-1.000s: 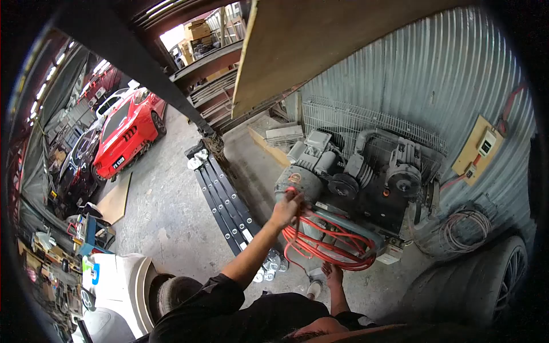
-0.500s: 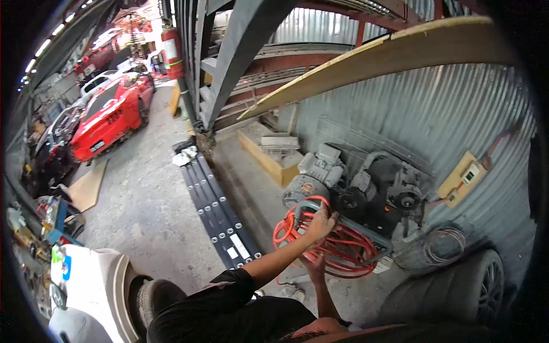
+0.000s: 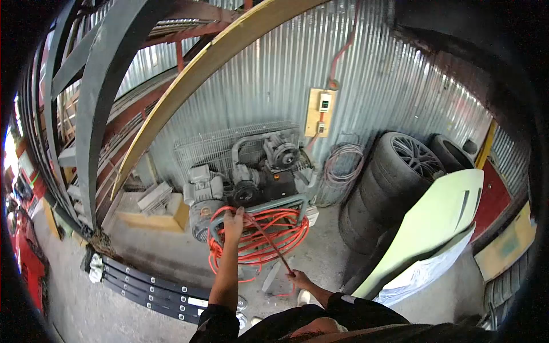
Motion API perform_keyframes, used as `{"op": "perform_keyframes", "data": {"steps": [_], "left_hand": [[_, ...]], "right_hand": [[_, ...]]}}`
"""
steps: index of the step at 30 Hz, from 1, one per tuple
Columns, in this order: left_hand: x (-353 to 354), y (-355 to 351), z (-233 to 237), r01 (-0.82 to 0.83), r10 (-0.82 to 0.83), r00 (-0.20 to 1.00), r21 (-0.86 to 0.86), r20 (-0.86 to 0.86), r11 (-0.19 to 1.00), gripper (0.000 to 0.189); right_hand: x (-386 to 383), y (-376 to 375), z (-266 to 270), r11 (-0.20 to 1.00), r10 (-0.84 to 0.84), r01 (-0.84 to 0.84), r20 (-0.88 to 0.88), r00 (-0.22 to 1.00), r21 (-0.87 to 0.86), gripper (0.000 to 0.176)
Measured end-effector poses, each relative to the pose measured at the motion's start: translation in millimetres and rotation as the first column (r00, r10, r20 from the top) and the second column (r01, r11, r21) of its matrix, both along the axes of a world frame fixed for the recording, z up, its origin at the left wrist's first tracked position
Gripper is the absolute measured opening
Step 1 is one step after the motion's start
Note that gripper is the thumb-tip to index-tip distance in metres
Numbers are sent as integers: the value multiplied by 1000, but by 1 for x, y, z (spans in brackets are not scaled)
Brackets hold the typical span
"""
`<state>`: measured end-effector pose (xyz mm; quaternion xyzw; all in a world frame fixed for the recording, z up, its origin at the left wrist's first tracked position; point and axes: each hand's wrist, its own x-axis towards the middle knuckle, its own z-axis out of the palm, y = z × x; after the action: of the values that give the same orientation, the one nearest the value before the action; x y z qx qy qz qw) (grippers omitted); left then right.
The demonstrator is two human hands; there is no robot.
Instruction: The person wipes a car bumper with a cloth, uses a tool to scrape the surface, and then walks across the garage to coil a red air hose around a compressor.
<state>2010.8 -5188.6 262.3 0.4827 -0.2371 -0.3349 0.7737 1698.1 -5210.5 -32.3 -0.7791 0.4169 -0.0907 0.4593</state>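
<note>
A coil of red hose (image 3: 269, 243) hangs over the grey-green frame handle (image 3: 286, 203) of a dusty air compressor (image 3: 246, 177). My left hand (image 3: 233, 223) is up at the coil's left end, fingers closed around the hose by the handle. Lower and to the right, my right hand (image 3: 300, 279) grips a stretch of the same hose. That length runs taut on a slant between both hands, across the front of the coil. Some loops droop toward the floor.
Stacked tyres (image 3: 374, 194) stand right of the compressor, with a pale green panel (image 3: 429, 223) leaning in front. A wall-mounted switch board (image 3: 318, 112) and a coiled cable (image 3: 343, 166) are behind. Long black bars (image 3: 151, 288) lie on the floor at left.
My view has swung right, bringing the tyres and green panel into sight. My hands have moved apart: the right is now lower right, drawing a hose length straight from the left.
</note>
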Motion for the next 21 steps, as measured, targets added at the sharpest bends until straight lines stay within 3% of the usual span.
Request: {"op": "perform_keyframes", "data": {"steps": [3,5,8,11,14,15,16,17,18,19,20,21], "left_hand": [[14,-4,-12,51,-52,999,71,14,996,20],[19,-9,-18,47,-50,997,52,52,998,21],[9,-7,-7,4,-14,995,105,94,995,24],[5,-8,-7,-7,-20,985,158,171,987,32],[-16,-6,13,-103,38,966,246,255,964,41],[-18,-9,11,-225,90,908,294,410,929,45],[-42,-3,37,-411,145,757,291,637,864,48],[3,-20,-19,-534,214,386,28,897,845,51],[10,-23,-26,-460,169,568,140,806,877,52],[7,-22,-26,-442,134,624,207,770,873,52],[22,-26,-44,-532,150,492,160,857,832,52],[3,-24,-31,-552,191,507,146,841,821,53]], "right_hand": [[-37,-11,0,996,-44,36,-92,995,-86,45],[-55,-16,8,999,-24,24,6,1000,-38,48],[-90,-19,18,992,122,-122,-218,968,14,56],[-150,-21,-8,993,113,-97,-261,959,73,65],[-215,-12,13,983,160,-126,-293,943,132,70],[-238,-6,16,982,164,-130,-286,944,134,69],[-261,-2,13,986,149,-123,-259,954,113,68],[-283,-1,7,986,132,-94,-291,948,140,63],[-307,3,13,993,108,-89,-279,954,81,62],[-327,5,28,995,95,-94,-264,960,18,61],[-344,7,40,989,148,-143,-263,953,38,61],[-361,10,68,998,63,-67,-176,982,-17,52]]}}
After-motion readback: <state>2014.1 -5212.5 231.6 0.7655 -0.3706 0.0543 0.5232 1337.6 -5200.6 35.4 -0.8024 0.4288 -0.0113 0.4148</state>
